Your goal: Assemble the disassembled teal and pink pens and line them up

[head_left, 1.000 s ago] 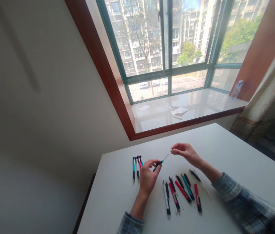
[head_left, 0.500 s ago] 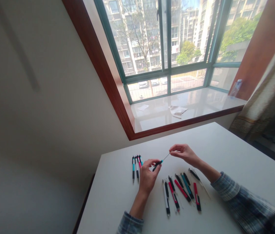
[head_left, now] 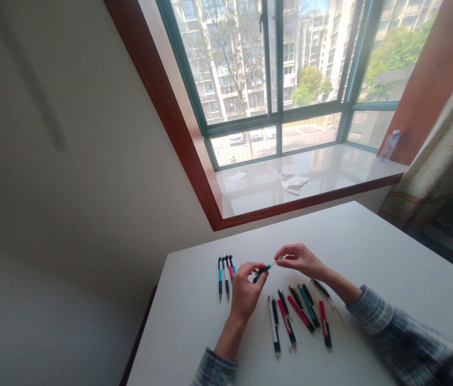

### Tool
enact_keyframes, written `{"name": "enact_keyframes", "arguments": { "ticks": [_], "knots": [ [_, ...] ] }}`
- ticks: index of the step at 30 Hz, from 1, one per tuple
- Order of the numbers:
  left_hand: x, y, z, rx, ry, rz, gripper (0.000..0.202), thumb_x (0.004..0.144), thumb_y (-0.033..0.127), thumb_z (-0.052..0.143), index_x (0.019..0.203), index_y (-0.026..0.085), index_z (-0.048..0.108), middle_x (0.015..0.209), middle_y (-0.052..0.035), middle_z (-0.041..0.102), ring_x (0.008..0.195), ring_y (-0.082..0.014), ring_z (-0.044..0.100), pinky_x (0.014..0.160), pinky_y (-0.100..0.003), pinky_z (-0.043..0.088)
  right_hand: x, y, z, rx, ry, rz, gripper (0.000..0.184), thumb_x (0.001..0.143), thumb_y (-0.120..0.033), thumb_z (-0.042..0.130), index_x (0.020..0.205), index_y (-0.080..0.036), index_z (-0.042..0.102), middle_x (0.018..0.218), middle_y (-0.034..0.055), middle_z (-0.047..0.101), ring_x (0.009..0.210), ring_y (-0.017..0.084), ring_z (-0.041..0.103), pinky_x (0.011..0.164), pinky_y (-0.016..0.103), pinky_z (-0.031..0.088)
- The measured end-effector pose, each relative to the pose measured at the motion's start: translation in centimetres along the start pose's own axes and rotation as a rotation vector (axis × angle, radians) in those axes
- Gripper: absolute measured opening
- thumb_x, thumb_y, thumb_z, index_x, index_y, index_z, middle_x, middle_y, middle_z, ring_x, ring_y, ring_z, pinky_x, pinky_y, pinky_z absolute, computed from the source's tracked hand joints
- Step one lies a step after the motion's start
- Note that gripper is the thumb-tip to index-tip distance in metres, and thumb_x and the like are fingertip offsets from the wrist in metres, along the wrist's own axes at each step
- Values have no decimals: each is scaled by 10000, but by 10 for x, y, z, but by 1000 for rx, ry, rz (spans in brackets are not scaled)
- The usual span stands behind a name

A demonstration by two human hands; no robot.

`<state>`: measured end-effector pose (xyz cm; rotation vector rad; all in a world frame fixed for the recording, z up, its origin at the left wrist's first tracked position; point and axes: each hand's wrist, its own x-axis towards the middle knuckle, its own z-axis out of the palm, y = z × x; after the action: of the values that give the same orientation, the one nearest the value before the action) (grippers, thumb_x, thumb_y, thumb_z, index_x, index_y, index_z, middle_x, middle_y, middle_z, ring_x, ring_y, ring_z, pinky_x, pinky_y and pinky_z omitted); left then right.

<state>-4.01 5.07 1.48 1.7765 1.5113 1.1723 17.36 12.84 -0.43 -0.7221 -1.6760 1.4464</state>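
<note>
My left hand [head_left: 246, 289] pinches a short black and teal pen barrel [head_left: 261, 273], tilted up to the right above the table. Between the fingertips of my right hand [head_left: 299, 259] is a thin pen refill [head_left: 274, 262], most of its length inside the barrel's upper end. Left of my left hand, several pens [head_left: 220, 277] lie side by side, partly covered by the hand. Below my hands are spread pen parts: a white barrel [head_left: 273, 327], a red barrel [head_left: 301, 312], a teal barrel [head_left: 309, 305] and another red piece [head_left: 325, 324], along with black pieces and thin refills.
The white table [head_left: 194, 332] meets the wall near a window sill [head_left: 258, 201] framed in reddish wood. On the sill lie a crumpled cloth [head_left: 292, 183] and a clear bottle [head_left: 390, 146]. A curtain [head_left: 423, 166] hangs at the right.
My right hand has moved down and left toward my left hand. The refill has slid further into the barrel, so less of it shows.
</note>
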Motion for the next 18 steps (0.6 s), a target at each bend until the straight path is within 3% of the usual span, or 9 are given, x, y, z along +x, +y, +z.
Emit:
{"name": "enact_keyframes", "arguments": {
  "ticks": [7, 18],
  "knots": [
    [-2, 3, 1, 2, -16, 29, 112, 880, 272, 696, 962, 261, 772, 930, -26, 764, 859, -216, 662, 802, -374, 512, -3, -4, 9, -6, -52, -1, 251, 829, -405, 803, 934, -178, 778, 918, 52, 755, 789, 171, 671, 744, 307, 533],
    [-3, 3, 6, -13, -26, 40, 146, 866, 281, 709, 995, 246, 769, 961, -43, 766, 876, -222, 664, 807, -367, 524, -8, -4, 23, -72, -38, -81, 248, 842, -415, 779, 968, -202, 752, 1027, 75, 726, 958, 226, 660, 779, 332, 508]
  ]
}}
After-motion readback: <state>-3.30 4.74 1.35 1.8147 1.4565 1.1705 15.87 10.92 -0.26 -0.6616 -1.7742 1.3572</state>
